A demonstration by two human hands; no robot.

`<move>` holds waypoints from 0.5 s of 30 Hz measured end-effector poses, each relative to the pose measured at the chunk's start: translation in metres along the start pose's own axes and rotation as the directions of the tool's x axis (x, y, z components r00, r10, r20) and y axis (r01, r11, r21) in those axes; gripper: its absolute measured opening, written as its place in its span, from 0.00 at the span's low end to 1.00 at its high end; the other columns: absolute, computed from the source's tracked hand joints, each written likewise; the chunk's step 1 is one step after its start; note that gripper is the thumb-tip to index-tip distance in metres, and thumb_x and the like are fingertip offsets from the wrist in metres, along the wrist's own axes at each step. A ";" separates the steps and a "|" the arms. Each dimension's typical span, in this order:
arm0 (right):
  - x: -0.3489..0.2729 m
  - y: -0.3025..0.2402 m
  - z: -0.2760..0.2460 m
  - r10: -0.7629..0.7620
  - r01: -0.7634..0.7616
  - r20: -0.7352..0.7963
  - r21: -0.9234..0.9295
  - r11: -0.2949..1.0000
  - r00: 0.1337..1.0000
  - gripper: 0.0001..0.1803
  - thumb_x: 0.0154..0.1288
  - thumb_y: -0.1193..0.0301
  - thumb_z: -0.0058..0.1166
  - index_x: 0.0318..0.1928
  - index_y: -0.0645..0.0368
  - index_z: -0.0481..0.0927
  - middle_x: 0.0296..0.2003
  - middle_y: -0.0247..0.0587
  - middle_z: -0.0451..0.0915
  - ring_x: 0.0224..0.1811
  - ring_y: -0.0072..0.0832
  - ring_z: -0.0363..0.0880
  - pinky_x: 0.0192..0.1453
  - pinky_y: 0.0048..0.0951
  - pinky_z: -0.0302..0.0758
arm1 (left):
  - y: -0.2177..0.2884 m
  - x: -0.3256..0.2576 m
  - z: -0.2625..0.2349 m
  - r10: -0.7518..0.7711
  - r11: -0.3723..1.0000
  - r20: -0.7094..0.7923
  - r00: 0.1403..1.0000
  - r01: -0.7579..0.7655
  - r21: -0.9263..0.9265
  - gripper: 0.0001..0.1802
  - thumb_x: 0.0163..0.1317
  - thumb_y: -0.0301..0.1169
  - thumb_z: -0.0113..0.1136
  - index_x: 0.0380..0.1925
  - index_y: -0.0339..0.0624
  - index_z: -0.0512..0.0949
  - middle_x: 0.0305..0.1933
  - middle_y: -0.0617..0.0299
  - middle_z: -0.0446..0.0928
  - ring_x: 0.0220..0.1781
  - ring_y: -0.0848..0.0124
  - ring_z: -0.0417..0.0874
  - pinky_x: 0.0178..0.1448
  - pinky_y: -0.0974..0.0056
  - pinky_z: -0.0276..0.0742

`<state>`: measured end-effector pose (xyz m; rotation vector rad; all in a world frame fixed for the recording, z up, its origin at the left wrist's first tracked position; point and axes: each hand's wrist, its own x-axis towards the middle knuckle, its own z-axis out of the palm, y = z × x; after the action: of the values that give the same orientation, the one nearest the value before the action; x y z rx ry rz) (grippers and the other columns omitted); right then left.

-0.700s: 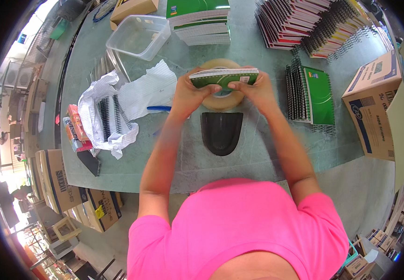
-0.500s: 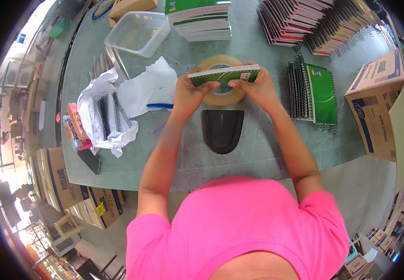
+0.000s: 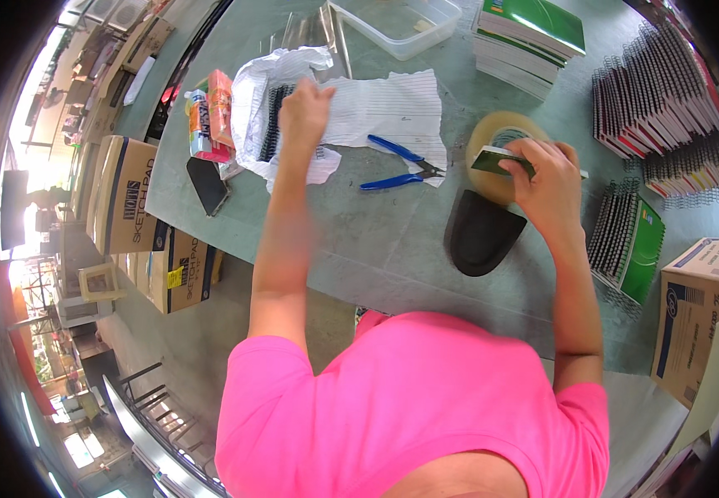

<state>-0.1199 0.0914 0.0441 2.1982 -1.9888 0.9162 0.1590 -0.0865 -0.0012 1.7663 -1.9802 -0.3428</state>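
My right hand (image 3: 549, 184) grips a green-covered notebook (image 3: 491, 160) by its edge, and no coil shows on it. Below it lies a wide tan roll of tape (image 3: 482, 133), partly covered by the notebook and hand. Near the roll is a black U-shaped pad (image 3: 480, 236). My left hand (image 3: 303, 120) is over crumpled white paper (image 3: 251, 91) that holds black spiral binding coils (image 3: 273, 124). Its fingers are drawn together among the coils; whatever is between them is hidden. Blue-handled pliers (image 3: 401, 158) lie spread on a lined paper sheet (image 3: 388, 108).
Green notebooks (image 3: 534, 25) are stacked at the back. Coil-bound notebooks (image 3: 654, 91) and a smaller green coiled pile (image 3: 628, 236) stand right, beside a carton (image 3: 696, 307). A clear plastic tub (image 3: 405, 41), a phone (image 3: 207, 184) and colourful packets (image 3: 210, 116) are on the left half.
My left hand has let go of the notebook and moved left to the coils. The right hand keeps the notebook. The view has turned left, bringing the whole pliers into sight.
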 end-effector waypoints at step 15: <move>0.027 0.012 0.002 0.155 -0.160 0.172 0.014 0.987 0.973 0.10 0.56 0.66 0.56 0.38 0.53 0.79 0.27 0.41 0.80 0.32 0.41 0.78 0.37 0.38 0.72 | 0.092 -0.071 -0.006 0.361 0.704 0.194 0.912 -0.130 -0.698 0.14 0.63 0.38 0.54 0.42 0.40 0.79 0.25 0.65 0.74 0.28 0.79 0.70 0.32 0.72 0.67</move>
<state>-0.1303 0.0641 0.0499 2.2293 -2.2687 0.7982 0.0872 -0.0029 0.0358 0.9967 -1.9070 -1.1555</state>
